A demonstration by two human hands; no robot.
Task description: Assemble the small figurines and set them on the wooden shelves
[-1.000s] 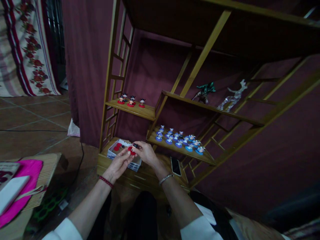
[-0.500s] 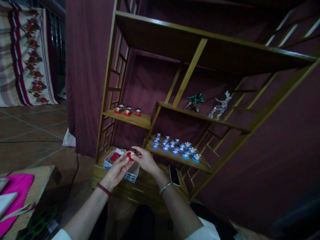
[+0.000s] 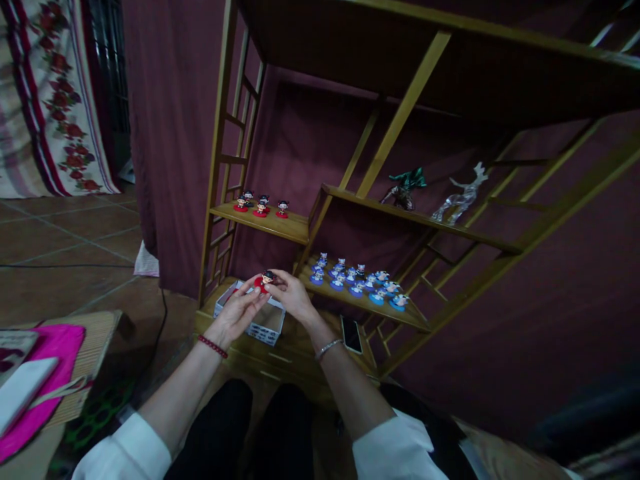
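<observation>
A small black-haired figurine on a red base [image 3: 263,283] is held between both my hands, above a patterned cardboard box [image 3: 267,325]. My left hand [image 3: 236,311] grips its base from the left. My right hand [image 3: 291,296] pinches it from the other side with thumb and fingers. The box stands on the bottom board of the wooden shelf unit, partly hidden behind my hands. Similar red-based figurines [image 3: 261,206] stand in a small group on the left shelf [image 3: 280,227].
Several blue and purple figurines [image 3: 357,288] stand in rows on the lower right shelf. A green figure [image 3: 406,187] and a clear deer ornament [image 3: 463,195] sit higher up. A phone [image 3: 351,335] lies right of the box. A low table [image 3: 103,347] with a pink cloth is at left.
The view has shifted, with the shelf appearing slightly larger. Both hands, still on the figurine, appear a little higher over the box.
</observation>
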